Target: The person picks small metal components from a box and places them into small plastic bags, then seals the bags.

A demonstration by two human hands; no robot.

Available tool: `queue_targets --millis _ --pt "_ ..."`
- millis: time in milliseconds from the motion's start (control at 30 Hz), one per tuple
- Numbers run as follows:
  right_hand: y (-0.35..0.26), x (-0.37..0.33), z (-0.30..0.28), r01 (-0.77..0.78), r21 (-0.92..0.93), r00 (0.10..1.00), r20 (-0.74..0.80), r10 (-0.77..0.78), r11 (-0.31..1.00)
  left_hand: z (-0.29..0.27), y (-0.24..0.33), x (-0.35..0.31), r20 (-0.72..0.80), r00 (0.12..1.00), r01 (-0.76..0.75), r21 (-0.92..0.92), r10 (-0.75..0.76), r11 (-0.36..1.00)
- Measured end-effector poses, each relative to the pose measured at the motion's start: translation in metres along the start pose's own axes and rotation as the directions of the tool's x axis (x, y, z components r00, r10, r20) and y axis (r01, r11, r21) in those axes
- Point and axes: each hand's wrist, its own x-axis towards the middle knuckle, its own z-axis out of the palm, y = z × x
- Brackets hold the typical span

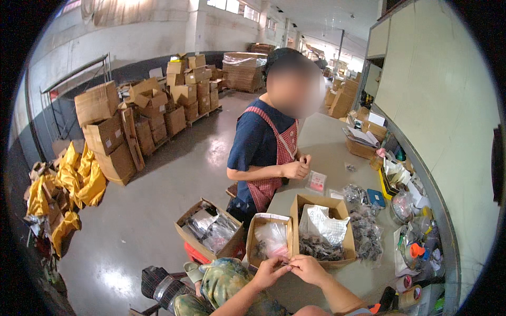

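Note:
My left hand (270, 272) and my right hand (310, 270) meet at the fingertips near the table's front edge. Both are closed in a pinch; whatever is between them is too small to make out. Just beyond the left hand stands an open cardboard box with clear plastic bags (273, 235) in it. Beyond the right hand, a larger cardboard box (322, 201) holds dark, small packed pieces (318, 247), with a crumpled white sheet (324, 225) lying on top.
Across the table a co-worker (263, 137) in a red checked apron holds both hands together. Left, a carton of plastic packs (211, 227) rests on something red. Clear bags of dark pieces (367, 234) lie right of the boxes. Tape rolls (410, 297) and clutter line the wall side.

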Motion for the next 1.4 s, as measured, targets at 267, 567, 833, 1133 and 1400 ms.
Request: queue_targets --millis 267,567,833,1133,1400 --pt "-0.040 -0.061 0.019 0.001 0.249 0.977 -0.206 0.052 0.969 0.016 0.027 -0.072 -0.014 0.990 0.140 -0.139 -0.143 0.980" --pt "-0.065 -0.104 0.035 0.050 0.226 0.988 -0.153 -0.015 0.973 0.034 0.048 -0.139 -0.090 0.995 0.033 -0.022 -0.035 0.999" --pt "-0.074 -0.103 0.039 0.190 0.378 0.982 -0.067 -0.178 0.906 0.029 0.062 -0.158 -0.188 0.969 -0.112 0.244 0.160 0.963" --pt "-0.073 -0.120 0.048 0.329 0.341 0.944 -0.123 -0.305 0.881 0.041 0.067 -0.175 -0.149 0.986 -0.030 0.295 0.077 0.955" --pt "-0.073 -0.133 0.052 0.175 0.509 0.979 0.003 -0.205 0.843 0.049 0.077 -0.185 -0.170 0.981 -0.038 0.310 0.095 0.950"
